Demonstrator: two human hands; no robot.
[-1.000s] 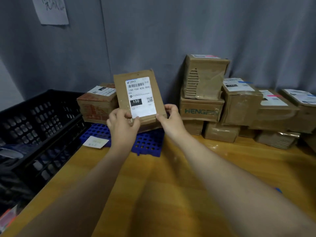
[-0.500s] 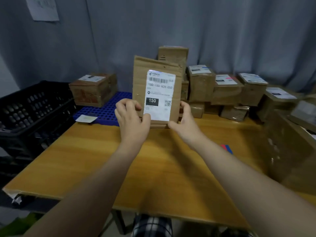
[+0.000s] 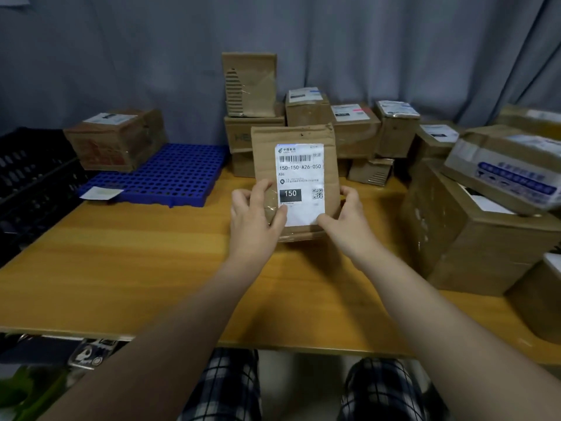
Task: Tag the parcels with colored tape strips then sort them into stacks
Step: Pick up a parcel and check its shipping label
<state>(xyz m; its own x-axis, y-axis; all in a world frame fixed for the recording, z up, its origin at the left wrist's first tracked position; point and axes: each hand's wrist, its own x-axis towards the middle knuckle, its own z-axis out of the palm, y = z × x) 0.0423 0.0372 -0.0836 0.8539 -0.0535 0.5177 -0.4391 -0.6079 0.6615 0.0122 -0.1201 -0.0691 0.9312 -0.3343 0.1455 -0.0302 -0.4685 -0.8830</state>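
1. The flat cardboard parcel [image 3: 296,138] is held upright above the tabletop [image 3: 136,253], in front of the back row of boxes, with its white shipping label [image 3: 300,177] facing the camera. I judge this is so the code, 150-150-A26-050, can be read before a tape colour is chosen.
2. The left hand [image 3: 255,217] has its grip clamped on the parcel's lower left edge, thumb lying on the front beside the label.
3. The right hand [image 3: 349,220] does the same at the lower right corner, thumb on the front and fingers curled behind. Holding low on both sides leaves the printed label uncovered.
4. I see no coloured strip on the held parcel, so tagging looks not yet done; no tape roll is in view.
5. Counts: one parcel in hand, one label on it, two hands gripping.
6. Against the curtain I count at least eight cardboard boxes, the tall carton [image 3: 249,83] topping that stack; some are partly hidden behind the held parcel. One label there seems to carry a pink strip and another a blue one, which suggests these are already tagged.
7. On the left, one box [image 3: 115,141] sits alone on one blue perforated pallet [image 3: 170,174], probably the start of a sorted stack, with one paper slip [image 3: 101,192] at its front edge and one black crate [image 3: 33,177] beside it.
8. On the right stands a large carton [image 3: 473,232] with one white-and-blue wrapped parcel [image 3: 510,171] on top.
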